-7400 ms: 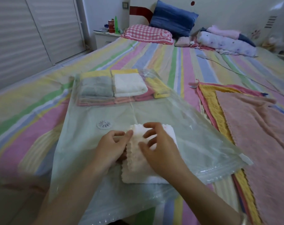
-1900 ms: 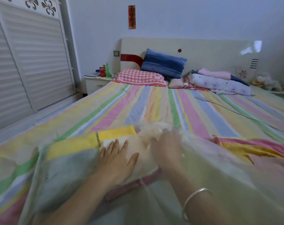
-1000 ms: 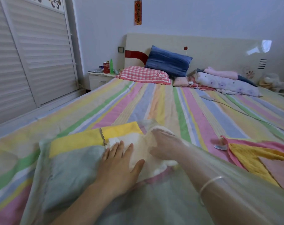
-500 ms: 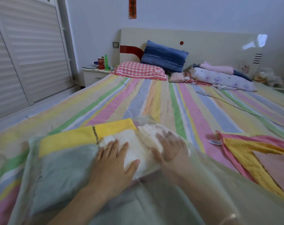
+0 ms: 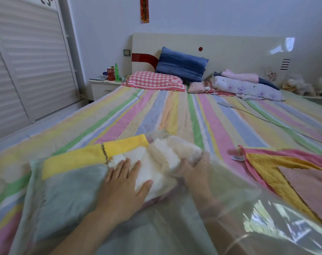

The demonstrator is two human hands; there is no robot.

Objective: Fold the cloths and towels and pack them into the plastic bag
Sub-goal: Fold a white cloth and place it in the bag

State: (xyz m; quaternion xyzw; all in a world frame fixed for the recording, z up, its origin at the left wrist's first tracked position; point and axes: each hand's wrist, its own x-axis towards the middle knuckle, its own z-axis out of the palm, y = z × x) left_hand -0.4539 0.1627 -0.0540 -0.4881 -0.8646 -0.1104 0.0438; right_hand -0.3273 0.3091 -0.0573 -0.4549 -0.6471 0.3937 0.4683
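Note:
A clear plastic bag [image 5: 252, 208] lies on the striped bed, with folded cloths stacked at its far end: a grey one [image 5: 68, 196], yellow ones [image 5: 86, 159] and a white one [image 5: 147, 172]. My left hand [image 5: 125, 183] lies flat, fingers spread, on top of the bag, pressing down over the white cloth. My right hand [image 5: 195, 168] is inside the bag, seen through the plastic, gripping a fluffy folded white towel [image 5: 173, 150] beside the stack.
Unfolded pink and yellow towels [image 5: 289, 173] lie spread on the bed at the right. Pillows [image 5: 156, 80] and rolled bedding [image 5: 246, 87] sit by the headboard. A cable [image 5: 257, 116] runs across the sheet. The nightstand [image 5: 103, 87] and wardrobe doors [image 5: 27, 70] are on the left.
Since 7.4 s ago the white towel has gone from the bag's mouth to the far end. In the last second my right hand curled round the towel; my left hand stayed flat on the bag.

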